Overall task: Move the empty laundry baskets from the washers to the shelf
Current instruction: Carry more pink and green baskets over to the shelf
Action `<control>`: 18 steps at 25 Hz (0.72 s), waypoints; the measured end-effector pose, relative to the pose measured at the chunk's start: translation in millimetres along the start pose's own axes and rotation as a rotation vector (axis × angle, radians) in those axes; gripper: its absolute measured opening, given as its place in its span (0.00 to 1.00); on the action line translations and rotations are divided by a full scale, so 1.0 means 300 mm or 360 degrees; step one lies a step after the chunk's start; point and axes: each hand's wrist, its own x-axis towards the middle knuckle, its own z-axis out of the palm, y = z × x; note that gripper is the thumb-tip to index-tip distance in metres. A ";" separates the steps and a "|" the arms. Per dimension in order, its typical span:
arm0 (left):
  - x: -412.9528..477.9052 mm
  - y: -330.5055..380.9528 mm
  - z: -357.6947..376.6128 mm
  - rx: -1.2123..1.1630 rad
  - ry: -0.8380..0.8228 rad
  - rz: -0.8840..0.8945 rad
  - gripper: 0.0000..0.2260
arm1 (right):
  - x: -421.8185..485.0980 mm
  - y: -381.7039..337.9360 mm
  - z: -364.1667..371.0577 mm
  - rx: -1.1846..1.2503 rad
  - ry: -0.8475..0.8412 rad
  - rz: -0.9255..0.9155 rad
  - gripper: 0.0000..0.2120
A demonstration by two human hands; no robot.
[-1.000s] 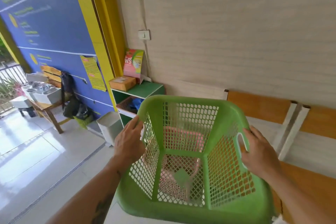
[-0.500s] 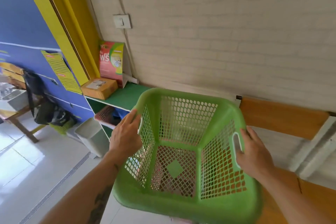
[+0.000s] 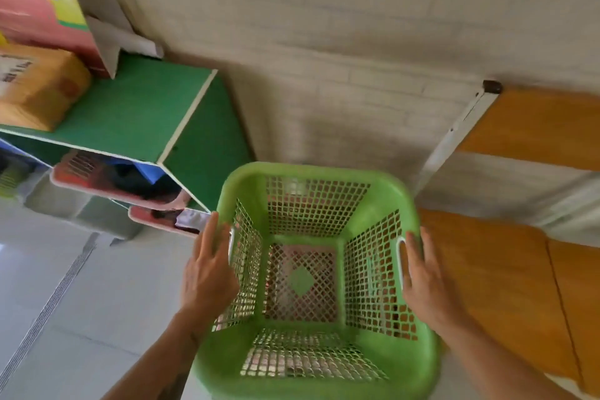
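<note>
An empty green mesh laundry basket stands low in front of me, between a green shelf unit on the left and an orange bench on the right. Pink shows through its mesh bottom. My left hand lies flat against the basket's left side with straight fingers, beside the handle slot. My right hand lies flat against the right side in the same way. Neither hand has fingers hooked in a slot.
The shelf unit's compartments hold two pink baskets with dark items. An orange box and a red carton sit on top. A grey bin stands on the white tiled floor. A pale brick wall is behind.
The basket has gone down and closer to the wall beside the shelf unit. My fingers have come out of the handle slots and straightened. My view has tilted down.
</note>
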 end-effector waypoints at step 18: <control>0.194 -0.139 0.285 -0.0187 -0.0517 -0.0209 0.18 | 0.108 -0.128 0.181 0.0229 -0.0382 0.0428 0.37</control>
